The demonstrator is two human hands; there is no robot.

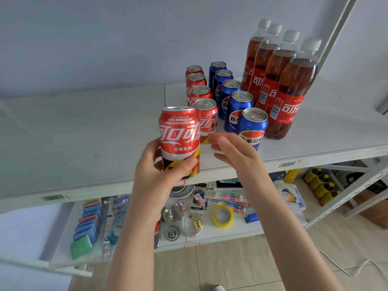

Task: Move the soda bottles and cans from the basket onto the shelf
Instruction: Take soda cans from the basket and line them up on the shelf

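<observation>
A person's left hand (159, 171) holds a red cola can (179, 141) upright at the front edge of a white shelf (84, 131), fingers wrapped round the lower half of the can and the thumb pressed across its front. The can hangs just off the front edge, not yet set down. The right hand (233, 152) hovers beside it over the shelf's front edge with fingers spread and loosely curled, holding nothing.

On the shelf, toward its right end, the stock stands in three lines running from the front edge back to the wall: a row of four red cans (199, 91), a row of five blue cans (233, 97) to its right, and four cola bottles (279, 80) with white caps nearest the right upright. The front red can (206, 118) stands just behind and beside the held one. The basket is out of view. A lower shelf (231, 232) carries small goods, among them a roll of yellow tape (223, 216).

The step in hand appears to be placing the fifth red can at the head of its row. Done well, the can goes down flat and upright directly in front of the front red can, close but not knocking it, with its whole base well onto the board, not overhanging the edge. The free hand is well placed to steady the neighbouring cans. Lowering gently matters: a nudge could topple the tight rows behind.
</observation>
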